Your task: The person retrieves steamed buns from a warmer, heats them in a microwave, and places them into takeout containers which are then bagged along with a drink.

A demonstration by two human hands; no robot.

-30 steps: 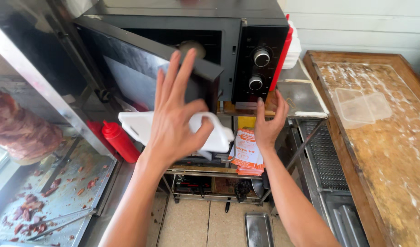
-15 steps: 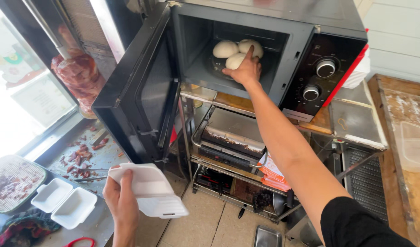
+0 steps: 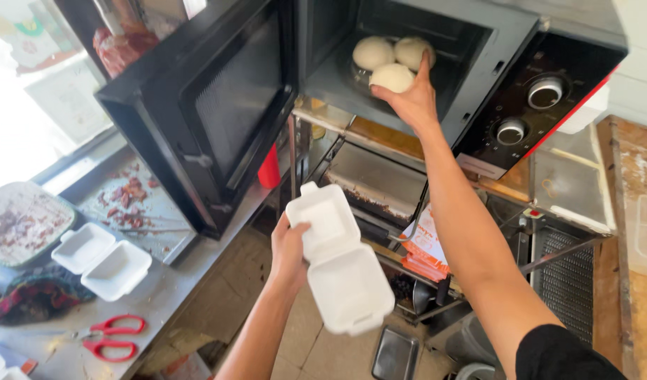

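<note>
My right hand (image 3: 410, 98) is reaching into the open microwave (image 3: 422, 63), fingers curling around the front bun (image 3: 392, 77); whether it is lifted off the glass plate is, I think, not determinable. Two more buns (image 3: 394, 51) are sitting behind it toward the back wall. My left hand (image 3: 290, 248) is pinching the open white foam clamshell (image 3: 340, 266) at its hinge edge, below the microwave door (image 3: 211, 112).
</note>
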